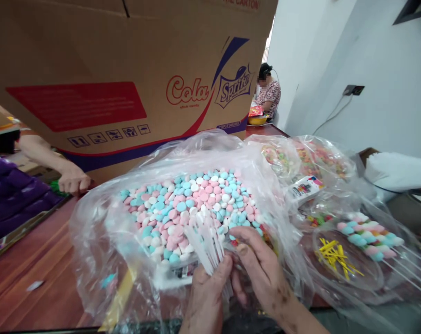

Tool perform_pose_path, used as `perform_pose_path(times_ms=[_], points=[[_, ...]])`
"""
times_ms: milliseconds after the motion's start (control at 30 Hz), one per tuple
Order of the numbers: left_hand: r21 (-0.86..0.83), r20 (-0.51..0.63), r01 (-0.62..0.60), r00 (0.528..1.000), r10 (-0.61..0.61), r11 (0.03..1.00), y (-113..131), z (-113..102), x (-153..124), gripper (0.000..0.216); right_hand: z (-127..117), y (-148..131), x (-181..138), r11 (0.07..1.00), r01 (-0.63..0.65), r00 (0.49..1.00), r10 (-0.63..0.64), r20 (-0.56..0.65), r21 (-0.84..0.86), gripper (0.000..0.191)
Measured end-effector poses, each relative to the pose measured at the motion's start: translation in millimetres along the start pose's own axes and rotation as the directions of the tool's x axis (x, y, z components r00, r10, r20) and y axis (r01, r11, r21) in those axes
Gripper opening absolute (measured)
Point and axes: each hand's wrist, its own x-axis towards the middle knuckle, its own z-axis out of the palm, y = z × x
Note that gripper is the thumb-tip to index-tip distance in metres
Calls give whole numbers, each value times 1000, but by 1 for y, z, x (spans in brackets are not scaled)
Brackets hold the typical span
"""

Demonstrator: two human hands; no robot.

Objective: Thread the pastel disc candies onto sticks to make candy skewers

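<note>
My left hand (210, 294) is closed round a bundle of thin white plastic sticks (205, 236), their upper ends fanned out. Close beside it on the right, my right hand (261, 266) has its fingers bent inward; a small bit of red and blue shows at its fingertips, and I cannot make out what it holds. Just beyond both hands, pink, blue and white candies (203, 190) fill a large clear plastic bag (102, 208) that lies spread wide. A few brightly coloured candies are partly hidden behind my right hand.
A big cardboard carton (92, 60) stands behind the bag. At right are yellow strips (337, 260) in a round clear dish, candy skewers (370, 236) and bags of colourful candy (304, 155). A co-worker's hand (73, 178) is at left; another person (269, 93) sits farther back.
</note>
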Motion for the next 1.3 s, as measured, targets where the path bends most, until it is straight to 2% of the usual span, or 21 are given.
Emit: perform_pose_path(times_ms=[67,133,233,333,433,500,567,633,700,833,1000,1067,1167,1233,1300], points=[[176,95,67,992,-85,982,-8,-10,0,56,-1,-1,5,973,-167,983,152,104,157,17],[274,87,101,988,-129,956,-16,-17,1,60,0,0,8,936,-253,964,223,141,245,18],[280,51,119,989,-138,953,-20,-18,2,61,4,3,10,900,-317,947,284,150,298,20],[222,1,104,994,-107,969,-16,-12,3,58,1,5,13,886,-355,930,301,213,299,21],[170,-73,36,997,-24,985,-7,-10,4,44,-12,7,24,916,-316,937,261,232,246,18],[142,-138,8,990,12,990,-1,-15,5,38,-26,12,34,945,-281,955,257,149,168,15],[129,-181,-9,983,33,992,2,-22,6,40,-38,21,42,967,-255,964,253,80,23,16],[120,-190,-40,980,63,992,2,-30,7,34,-47,30,47,967,-205,967,224,121,-153,16],[128,-181,-54,981,77,990,-2,-37,8,27,-50,38,48,946,-125,955,196,221,-298,19],[205,-150,14,988,18,979,-14,-46,11,38,-42,43,47,866,31,922,168,348,-499,24],[240,-152,19,988,18,971,-20,-49,13,48,-14,32,47,720,122,882,237,407,-684,16],[238,-167,18,986,22,971,-20,-47,14,49,-2,29,47,674,166,865,251,434,-720,14],[205,-202,4,979,39,979,-22,-46,15,48,3,32,47,671,167,858,262,441,-722,17],[165,-215,-12,975,48,986,-23,-46,15,46,-3,39,48,696,114,883,255,393,-708,19],[145,-216,-17,975,48,989,-23,-47,14,44,-14,48,51,776,36,927,210,311,-630,25]])
